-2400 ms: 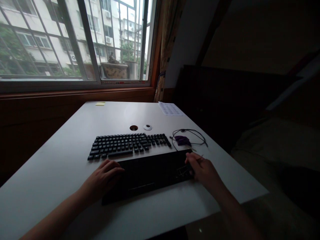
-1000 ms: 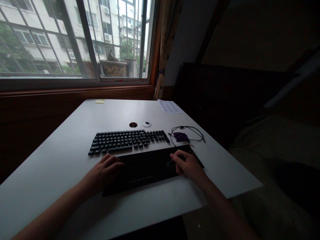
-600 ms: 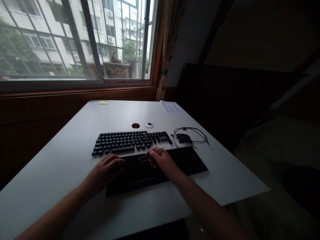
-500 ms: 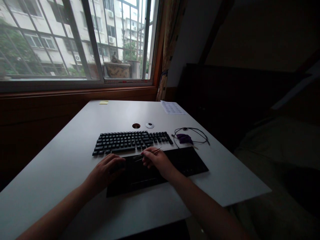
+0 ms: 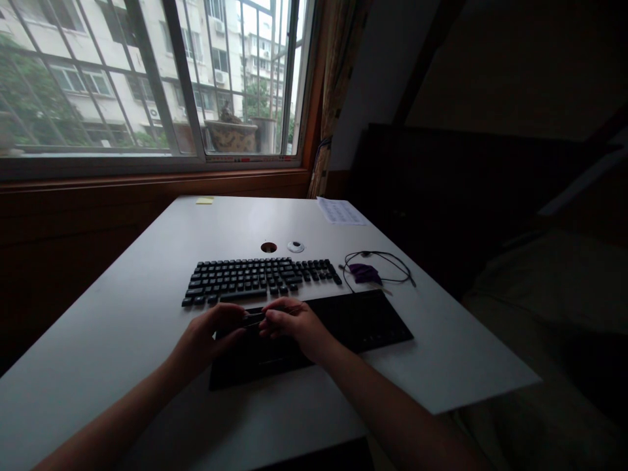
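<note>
A black keyboard base (image 5: pixel 343 320) lies on the white table (image 5: pixel 147 275), slightly angled, with both hands over its left part. Between thumb and fingers my right hand (image 5: pixel 289 322) grips a thin wire keycap puller (image 5: pixel 254 318), its wire end pointing left. My left hand (image 5: pixel 213 327) is curled at the base's upper left, fingertips and thumb closing around that wire end; what sits between them is dark and too small to make out. Just beyond, loose black keycaps (image 5: pixel 240 278) stand in keyboard rows on the tabletop.
To the right lie a coiled black cable (image 5: pixel 392 255) and a purple cloth-like piece (image 5: pixel 364 273). Behind the keycaps are a round hole (image 5: pixel 269 247) and its white cover (image 5: pixel 296 246). A printed paper (image 5: pixel 341 211) and yellow sticky notes (image 5: pixel 205 201) rest near the back edge.
My right hand has moved left and slightly down with the puller, and its wire end now meets my left hand. My left fingers have risen a little from the base, thumb now showing.
</note>
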The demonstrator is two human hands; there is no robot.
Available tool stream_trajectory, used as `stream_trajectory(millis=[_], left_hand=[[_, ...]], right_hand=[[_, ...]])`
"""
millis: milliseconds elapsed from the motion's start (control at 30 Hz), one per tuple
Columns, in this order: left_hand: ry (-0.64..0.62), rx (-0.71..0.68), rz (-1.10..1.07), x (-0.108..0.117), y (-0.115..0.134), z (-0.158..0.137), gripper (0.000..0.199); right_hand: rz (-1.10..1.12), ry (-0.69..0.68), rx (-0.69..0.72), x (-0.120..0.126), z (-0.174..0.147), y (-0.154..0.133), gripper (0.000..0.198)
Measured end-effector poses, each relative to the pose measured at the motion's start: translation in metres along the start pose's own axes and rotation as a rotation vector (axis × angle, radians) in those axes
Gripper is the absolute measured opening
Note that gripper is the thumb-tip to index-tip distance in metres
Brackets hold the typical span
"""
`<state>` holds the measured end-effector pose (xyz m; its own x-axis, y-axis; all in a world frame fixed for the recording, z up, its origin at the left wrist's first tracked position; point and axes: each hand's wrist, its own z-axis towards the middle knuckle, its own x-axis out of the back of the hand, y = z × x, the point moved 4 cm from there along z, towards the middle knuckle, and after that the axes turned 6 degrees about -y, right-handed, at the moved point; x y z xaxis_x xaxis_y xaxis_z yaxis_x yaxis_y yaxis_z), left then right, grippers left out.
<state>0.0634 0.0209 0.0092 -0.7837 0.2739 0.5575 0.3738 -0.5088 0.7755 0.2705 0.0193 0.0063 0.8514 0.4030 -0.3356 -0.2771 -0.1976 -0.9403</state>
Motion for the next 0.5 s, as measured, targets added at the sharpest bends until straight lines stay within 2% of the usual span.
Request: stream_trajectory(millis=[167,400,500], left_hand=[[-0.007,0.068,-0.087,-0.0023,-0.0008,-0.0004,0.025],[-0.034,0.072,-0.062,-0.0040,0.0046,0.0014,0.022],[-0.056,0.103,-0.148,-0.0027,0.0088,0.0014,0.021]], right_hand=[[0.009,0.003,-0.002,-0.0011,-0.0002,0.0001,0.034],[-0.018,-0.035,0.010,-0.0026,-0.0018,0.0009,0.034],[-0.043,-0.051,0.022,-0.0035,-0.0037,-0.0021,0.036]])
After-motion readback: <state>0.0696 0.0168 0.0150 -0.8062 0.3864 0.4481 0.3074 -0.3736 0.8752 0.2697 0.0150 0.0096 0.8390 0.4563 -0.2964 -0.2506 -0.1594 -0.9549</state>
